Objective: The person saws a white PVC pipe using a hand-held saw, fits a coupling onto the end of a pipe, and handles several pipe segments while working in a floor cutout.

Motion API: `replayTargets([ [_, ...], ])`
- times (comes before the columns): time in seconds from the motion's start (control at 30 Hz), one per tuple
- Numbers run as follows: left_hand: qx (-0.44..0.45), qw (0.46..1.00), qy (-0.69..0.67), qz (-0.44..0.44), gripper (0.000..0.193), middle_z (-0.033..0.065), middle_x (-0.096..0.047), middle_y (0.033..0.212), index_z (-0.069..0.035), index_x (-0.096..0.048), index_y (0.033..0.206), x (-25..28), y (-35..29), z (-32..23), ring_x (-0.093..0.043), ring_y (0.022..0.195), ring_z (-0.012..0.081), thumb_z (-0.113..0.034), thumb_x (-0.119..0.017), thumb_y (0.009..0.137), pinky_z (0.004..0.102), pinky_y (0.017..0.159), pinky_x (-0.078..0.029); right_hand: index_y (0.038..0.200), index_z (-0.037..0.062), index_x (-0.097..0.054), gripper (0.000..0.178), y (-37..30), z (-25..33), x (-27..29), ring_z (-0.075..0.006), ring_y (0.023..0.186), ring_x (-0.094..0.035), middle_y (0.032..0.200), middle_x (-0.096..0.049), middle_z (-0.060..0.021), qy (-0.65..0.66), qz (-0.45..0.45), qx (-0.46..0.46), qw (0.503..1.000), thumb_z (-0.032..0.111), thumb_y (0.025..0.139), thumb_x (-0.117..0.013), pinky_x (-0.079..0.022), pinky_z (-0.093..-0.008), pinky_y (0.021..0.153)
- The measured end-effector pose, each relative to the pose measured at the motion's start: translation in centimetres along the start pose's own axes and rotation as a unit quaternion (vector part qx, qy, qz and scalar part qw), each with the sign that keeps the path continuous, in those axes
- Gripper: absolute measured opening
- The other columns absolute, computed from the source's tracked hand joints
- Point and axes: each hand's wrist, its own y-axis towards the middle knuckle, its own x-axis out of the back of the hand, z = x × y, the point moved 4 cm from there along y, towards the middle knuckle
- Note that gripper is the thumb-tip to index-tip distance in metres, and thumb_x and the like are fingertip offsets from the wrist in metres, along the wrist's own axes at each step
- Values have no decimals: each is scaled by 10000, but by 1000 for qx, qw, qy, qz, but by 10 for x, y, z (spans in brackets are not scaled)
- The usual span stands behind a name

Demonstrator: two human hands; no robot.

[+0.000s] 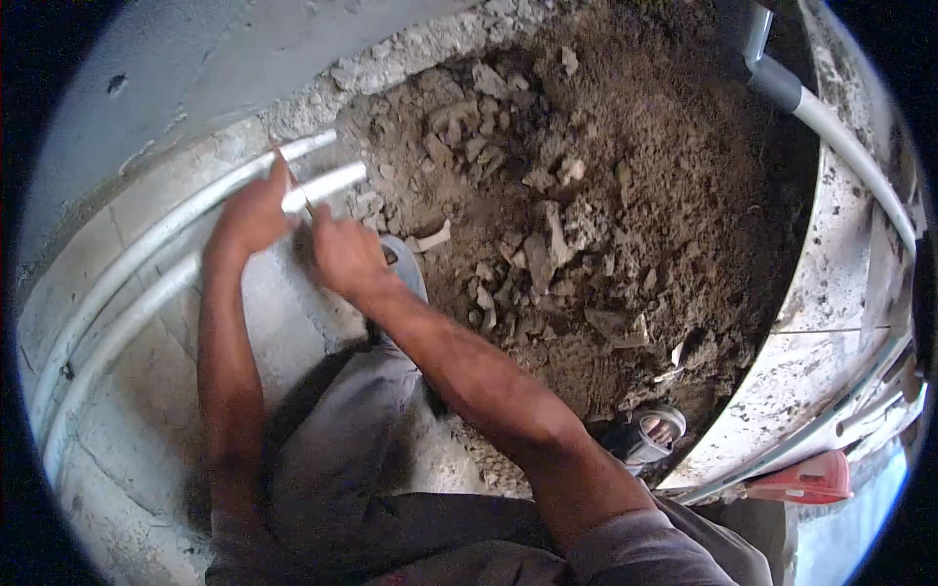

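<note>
Two white pipes run side by side along the pale floor by the wall. My left hand (256,217) is closed around the nearer pipe (337,182), a little back from its cut end. A thin, brownish, blade-like strip (296,184) lies across this pipe, between my hands. The near end of the strip is in my right hand (347,254), whose fingers are curled shut on it. Just beyond my left hand passes the farther pipe (176,217). Its exact kind is hard to make out, as the strip is narrow and partly covered by my fingers.
Loose soil with broken rubble (547,244) fills the middle and right. A grey wall (225,59) rises at the far left. At right, a white pipe (855,161) with a grey elbow (777,83) curves past a dirt-spattered panel (762,391). A red object (806,479) lies at lower right.
</note>
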Motion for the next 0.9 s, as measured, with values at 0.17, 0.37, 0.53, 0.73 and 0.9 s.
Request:
replayTargets([
  [0.17, 35, 999, 41, 0, 534, 245, -610, 971, -3, -375, 1159, 15, -18, 5, -585, 941, 409, -104, -672, 727, 474, 790, -462, 955, -26, -517, 203, -57, 0, -8, -378, 683, -645, 764, -639, -235, 25, 67, -23, 997, 127, 854, -431, -515, -490, 588],
  [0.37, 24, 1000, -8, 3, 552, 267, -595, 972, 9, -362, 1163, 6, -11, 19, -569, 960, 425, -99, -677, 722, 472, 798, -452, 1010, -35, -464, 233, -43, 5, -16, -450, 694, -609, 722, -603, -284, 32, 40, -7, 999, 94, 816, -463, -477, -543, 616],
  [0.53, -2, 1000, 4, 8, 565, 265, -604, 972, 25, -355, 1202, 9, -4, -23, -588, 956, 401, -92, -653, 737, 456, 816, -458, 1007, -27, -517, 235, 4, -3, 9, -387, 678, -639, 746, -633, -235, -10, -28, 15, 999, 127, 857, -421, -510, -493, 597],
  [0.73, 25, 999, 39, 1, 604, 259, -614, 941, 26, -338, 1236, 9, -21, 24, -599, 922, 405, -118, -650, 739, 476, 782, -471, 1014, -27, -496, 243, -68, 9, -17, -424, 724, -625, 752, -617, -263, 52, 82, -33, 995, 106, 811, -500, -509, -492, 634],
  [0.9, 25, 997, 4, 67, 684, 279, -578, 1031, 21, -307, 1277, 2, -9, -9, -554, 1014, 416, -128, -693, 732, 454, 836, -447, 978, -11, -490, 175, -10, 8, 5, -460, 735, -611, 751, -599, -314, 41, -10, -10, 999, 77, 834, -440, -477, -543, 652],
])
